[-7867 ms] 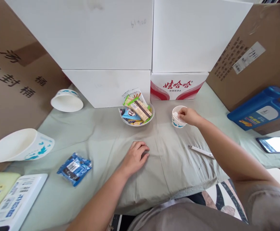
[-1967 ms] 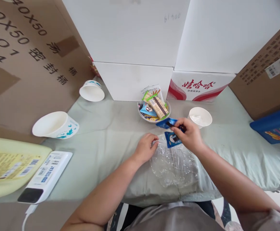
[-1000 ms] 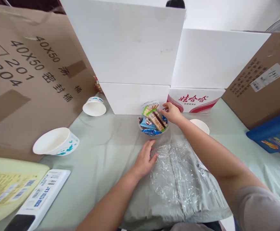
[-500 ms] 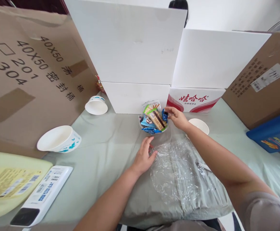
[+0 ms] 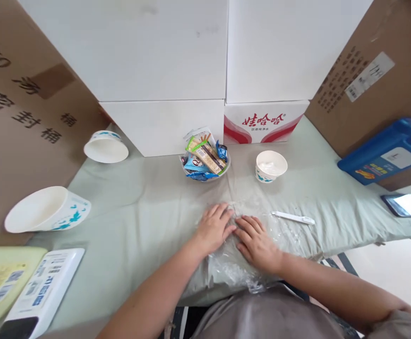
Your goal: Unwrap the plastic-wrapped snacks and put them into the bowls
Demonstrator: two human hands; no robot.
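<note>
2 hands flat on clear plastic sheet, snack bowl beyond

Crinkly glossy clear plastic sheet on matt pale-green cloth cover, glossy foil snack packets, matt brown cardboard box.

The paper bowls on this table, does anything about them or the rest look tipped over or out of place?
Yes. Two paper bowls at the left, the near bowl and the far bowl, lie on their sides, mouths open sideways, while the small bowl stands upright. The plastic sheet under the left hand and right hand is crinkled. Nothing looks spilled.
</note>
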